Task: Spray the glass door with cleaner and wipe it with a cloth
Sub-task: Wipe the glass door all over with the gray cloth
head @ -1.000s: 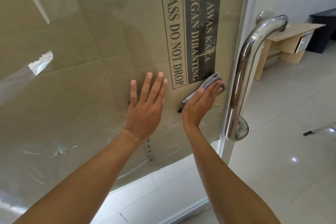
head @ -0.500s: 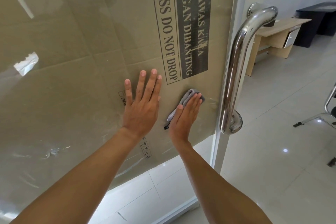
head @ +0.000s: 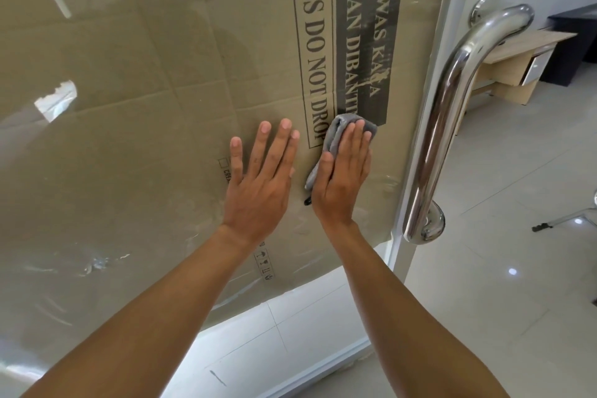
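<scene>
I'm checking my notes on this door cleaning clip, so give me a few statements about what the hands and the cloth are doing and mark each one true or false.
1. The right hand presses a grey cloth against the glass door with straight fingers. True.
2. The left hand holds a spray bottle. False: it lies flat on the glass with its fingers spread, and no bottle is in view.
3. The cloth is wrapped round the handle. False: it is on the glass to the left of the handle, apart from it.
4. Printed cardboard shows behind the glass. True.
</scene>
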A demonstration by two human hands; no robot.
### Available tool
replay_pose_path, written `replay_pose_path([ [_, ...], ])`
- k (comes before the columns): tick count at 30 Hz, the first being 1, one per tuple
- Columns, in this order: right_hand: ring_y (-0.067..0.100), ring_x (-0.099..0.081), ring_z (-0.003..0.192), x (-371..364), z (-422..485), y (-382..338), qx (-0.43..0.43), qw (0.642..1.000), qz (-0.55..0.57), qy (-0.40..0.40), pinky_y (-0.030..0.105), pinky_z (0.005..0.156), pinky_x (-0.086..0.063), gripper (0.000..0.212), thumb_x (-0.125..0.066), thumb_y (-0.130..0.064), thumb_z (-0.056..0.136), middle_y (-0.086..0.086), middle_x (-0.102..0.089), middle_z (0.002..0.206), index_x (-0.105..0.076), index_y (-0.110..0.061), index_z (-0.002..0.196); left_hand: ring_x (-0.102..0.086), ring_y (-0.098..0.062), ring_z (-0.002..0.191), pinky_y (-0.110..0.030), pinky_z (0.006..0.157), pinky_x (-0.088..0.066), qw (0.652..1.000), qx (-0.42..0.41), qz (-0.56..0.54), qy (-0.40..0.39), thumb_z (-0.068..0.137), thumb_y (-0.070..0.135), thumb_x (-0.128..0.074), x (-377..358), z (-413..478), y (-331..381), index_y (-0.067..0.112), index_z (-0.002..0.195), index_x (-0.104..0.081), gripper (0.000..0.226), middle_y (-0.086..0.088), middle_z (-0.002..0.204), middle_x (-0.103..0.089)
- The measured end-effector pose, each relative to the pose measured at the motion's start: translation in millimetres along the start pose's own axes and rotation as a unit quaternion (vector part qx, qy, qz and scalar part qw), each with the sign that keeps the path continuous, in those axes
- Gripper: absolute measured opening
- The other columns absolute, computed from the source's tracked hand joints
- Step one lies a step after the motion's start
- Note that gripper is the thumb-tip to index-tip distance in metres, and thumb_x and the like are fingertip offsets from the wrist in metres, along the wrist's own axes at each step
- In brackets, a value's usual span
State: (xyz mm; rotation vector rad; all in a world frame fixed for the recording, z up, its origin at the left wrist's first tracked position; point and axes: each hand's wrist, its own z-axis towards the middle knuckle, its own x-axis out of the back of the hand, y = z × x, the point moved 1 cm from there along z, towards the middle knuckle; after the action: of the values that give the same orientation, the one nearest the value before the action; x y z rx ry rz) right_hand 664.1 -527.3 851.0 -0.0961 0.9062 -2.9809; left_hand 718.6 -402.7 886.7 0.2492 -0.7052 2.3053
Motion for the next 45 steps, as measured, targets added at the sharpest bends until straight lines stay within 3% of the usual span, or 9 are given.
replay_pose_path([
  [4, 0.02, -0.006, 0.151, 8, 46, 9, -0.116, 0.99, 0.04, 0.064, 0.039, 0.123, -0.008, 0.054, -0.031, -0.022, 0.105, 0.012, -0.015, 0.163, -0.014, -0.006, 0.154, -0.011, -0.027, 0.149, -0.054, 0.119, -0.002, 1.0, 0.001, -0.005, 0.004, 0.103, 0.027, -0.041, 0, 0, 0, 0.012, 0.154, -0.019, 0.058, -0.005, 0.161, -0.018],
  [8, 0.005, -0.006, 0.147, 17, 83, 22, -0.117, 0.987, 0.048, 0.101, 0.034, 0.122, -0.013, 0.053, -0.033, -0.02, 0.105, 0.013, -0.02, 0.161, -0.019, -0.002, 0.153, -0.012, -0.027, 0.149, -0.056, 0.119, -0.004, 1.0, 0.011, -0.009, 0.006, 0.101, 0.025, -0.043, -1, -1, 4, 0.011, 0.154, -0.02, 0.059, -0.005, 0.161, -0.02],
  [13, -0.021, 0.0, 0.137, 20, 53, 39, -0.151, 0.981, 0.031, 0.119, 0.014, 0.115, -0.009, 0.05, -0.036, -0.009, 0.105, -0.011, -0.013, 0.151, -0.019, -0.002, 0.152, -0.015, -0.027, 0.149, -0.055, 0.119, -0.007, 1.0, 0.011, -0.005, 0.001, 0.101, 0.026, -0.043, 2, 0, 3, 0.011, 0.154, -0.022, 0.059, -0.005, 0.161, -0.021],
  [19, -0.025, 0.006, 0.134, 20, 76, 18, -0.165, 0.978, 0.017, 0.128, 0.012, 0.114, -0.004, 0.05, -0.034, -0.013, 0.105, 0.004, -0.024, 0.157, -0.021, -0.001, 0.152, -0.036, -0.024, 0.133, -0.049, 0.106, -0.027, 0.998, 0.033, 0.018, 0.049, 0.1, 0.033, -0.044, 14, 23, 2, 0.015, 0.145, -0.043, 0.049, -0.002, 0.151, -0.042],
  [21, -0.02, 0.004, 0.137, 23, 96, 9, -0.145, 0.981, 0.028, 0.123, 0.015, 0.116, -0.006, 0.05, -0.033, -0.014, 0.105, 0.01, -0.023, 0.16, -0.021, -0.002, 0.153, -0.037, -0.024, 0.128, -0.047, 0.102, -0.03, 0.998, 0.035, 0.025, 0.055, 0.099, 0.034, -0.044, 17, 34, 0, 0.016, 0.143, -0.046, 0.047, -0.001, 0.149, -0.044],
  [26, 0.026, -0.012, 0.151, 28, 173, -34, -0.107, 0.986, 0.046, 0.116, 0.039, 0.123, -0.012, 0.05, -0.032, -0.016, 0.106, 0.014, -0.02, 0.161, -0.021, -0.002, 0.153, -0.036, -0.025, 0.131, -0.048, 0.101, -0.029, 0.996, 0.039, 0.038, 0.065, 0.1, 0.033, -0.044, 21, 46, -6, 0.017, 0.141, -0.048, 0.045, 0.001, 0.147, -0.048],
  [33, 0.029, -0.015, 0.15, 25, 240, -88, -0.007, 0.993, 0.014, 0.114, 0.045, 0.122, -0.013, 0.049, -0.032, -0.016, 0.105, 0.013, -0.024, 0.16, -0.025, -0.003, 0.152, -0.036, -0.023, 0.132, -0.048, 0.102, -0.028, 0.996, 0.051, 0.016, 0.072, 0.1, 0.031, -0.044, 23, 52, -15, 0.017, 0.143, -0.046, 0.045, 0.0, 0.148, -0.046],
  [41, 0.037, -0.028, 0.145, 8, 202, -101, 0.169, 0.983, 0.006, 0.072, 0.058, 0.117, -0.022, 0.046, -0.038, -0.017, 0.103, 0.021, -0.036, 0.153, -0.038, -0.001, 0.146, -0.037, -0.024, 0.132, -0.049, 0.102, -0.026, 0.994, 0.062, 0.035, 0.084, 0.098, 0.031, -0.047, 19, 56, -15, 0.019, 0.144, -0.043, 0.047, 0.001, 0.149, -0.044],
  [45, 0.032, -0.033, 0.143, 2, 166, -86, 0.278, 0.959, -0.049, 0.033, 0.057, 0.115, -0.026, 0.044, -0.038, -0.025, 0.104, 0.013, -0.043, 0.151, -0.046, -0.007, 0.144, -0.036, -0.025, 0.134, -0.05, 0.104, -0.026, 0.993, 0.069, 0.039, 0.083, 0.099, 0.03, -0.045, 16, 55, -12, 0.018, 0.146, -0.04, 0.048, 0.0, 0.152, -0.041],
])
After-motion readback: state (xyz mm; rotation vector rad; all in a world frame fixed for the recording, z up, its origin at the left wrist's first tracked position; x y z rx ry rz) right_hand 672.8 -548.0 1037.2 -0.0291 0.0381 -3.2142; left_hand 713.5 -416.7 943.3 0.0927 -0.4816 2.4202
